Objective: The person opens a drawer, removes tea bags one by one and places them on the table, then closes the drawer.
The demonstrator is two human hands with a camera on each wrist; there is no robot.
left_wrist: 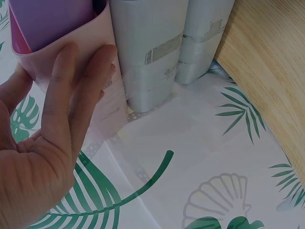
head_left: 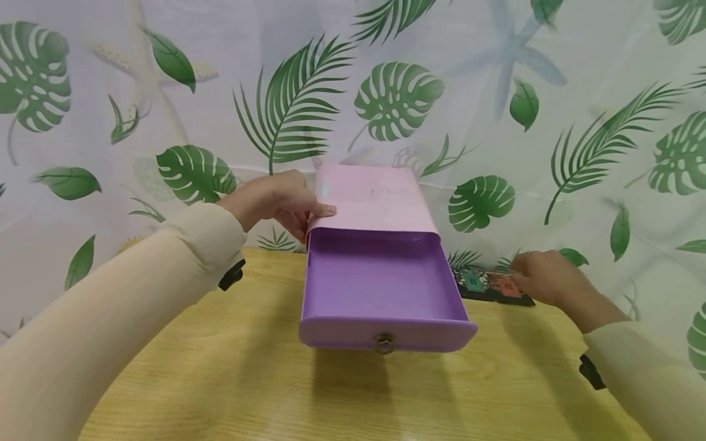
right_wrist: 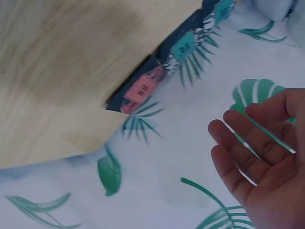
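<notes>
A pink box (head_left: 375, 196) has its purple drawer (head_left: 380, 275) pulled out, and a ring handle (head_left: 384, 343) sits on the drawer's front. The drawer's visible floor is bare. My left hand (head_left: 289, 202) grips the box at its left side, thumb on the top face and fingers along the side; in the left wrist view the fingers (left_wrist: 62, 95) lie against the pink wall. Off to the right, my right hand (head_left: 543, 278) hovers around some dark packets with a teal label (head_left: 474, 282) and a red label (head_left: 506, 286). Its fingers (right_wrist: 250, 143) are loosely bent and hold nothing.
Pale boxes (left_wrist: 152, 52) with tape strips lie between the pink box and the wooden table (left_wrist: 271, 57) in the left wrist view. A leaf-print cloth (head_left: 209, 116) hangs behind the table. The packets lie along the table's back edge.
</notes>
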